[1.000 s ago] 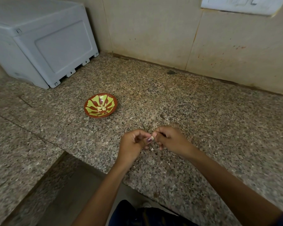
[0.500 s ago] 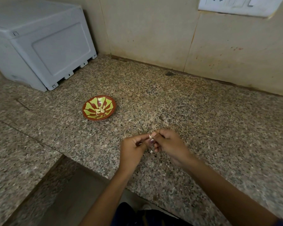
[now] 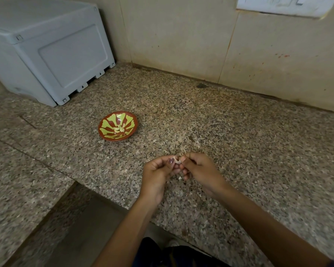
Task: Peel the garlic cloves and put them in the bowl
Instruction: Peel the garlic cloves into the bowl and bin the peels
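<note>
1. Garlic clove is held between the two hands, above the counter near its front edge and well apart from the bowl.
2. At far left, a grey box is set on the counter against the wall.
3. To the right of the box and nearer the front, the red bowl with a yellow-green pattern is seen on the counter; a few peeled cloves are lying in its middle.
4. Nothing is placed between the bowl and the hands; only bare speckled stone is seen there.
5. Small pale bits of skin are scattered on the counter under and around the hands.
6. A switch plate is mounted on the wall at upper right.
7. The left hand is curled, and the clove is pinched by its thumb and fingertips; a painted thumbnail is turned upward.
8. The right hand is likewise curled, its thumb and forefinger being closed on the other end of the same clove.
9. The two hands are touching at the fingertips; how much skin is left on the clove cannot be told.
</note>
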